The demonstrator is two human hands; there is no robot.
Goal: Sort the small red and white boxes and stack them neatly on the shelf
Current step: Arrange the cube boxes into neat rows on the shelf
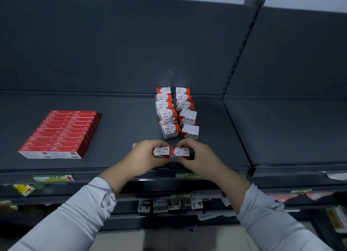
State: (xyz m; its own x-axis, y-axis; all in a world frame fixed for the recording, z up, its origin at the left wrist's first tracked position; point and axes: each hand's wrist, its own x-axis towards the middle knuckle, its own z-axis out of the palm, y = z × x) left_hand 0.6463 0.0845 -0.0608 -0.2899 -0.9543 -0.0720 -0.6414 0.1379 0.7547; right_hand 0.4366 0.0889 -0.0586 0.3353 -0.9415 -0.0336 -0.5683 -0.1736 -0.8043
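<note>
Held boxes: two small red and white boxes [161, 151] printed "PAPER CLIPS" sit side by side, end faces touching, between the two hands over the front part of the shelf. Part of another box shows just under them. I cannot tell whether they rest on the shelf.
Left hand: the left hand [144, 157] has its fingers curled round the left end of the held boxes, grasping them.
Right hand: the right hand [199, 155] has its fingers curled over the right end of the held boxes and its thumb at the near side, grasping them.
Left row: the left row [166, 112] of the same boxes runs from just behind the hands to the back of the shelf, printed faces up, the boxes crowded and not squarely aligned.
Right row: the right row [185, 112] stands just beside the left row. Its two nearest boxes are turned with white flap sides up and sit askew.
Shelf: the shelf [122, 134] is dark grey and flat.
Flat red boxes: a neat block of flat red boxes [60, 134] lies well apart to the left.
Back panel: the back panel [131, 44] is dark grey, with a slotted upright [240, 50] to the right.
Price tags: price tags [53, 178] sit on the shelf's front edge.
Sleeves: pale sleeves [75, 213] cover both forearms.
</note>
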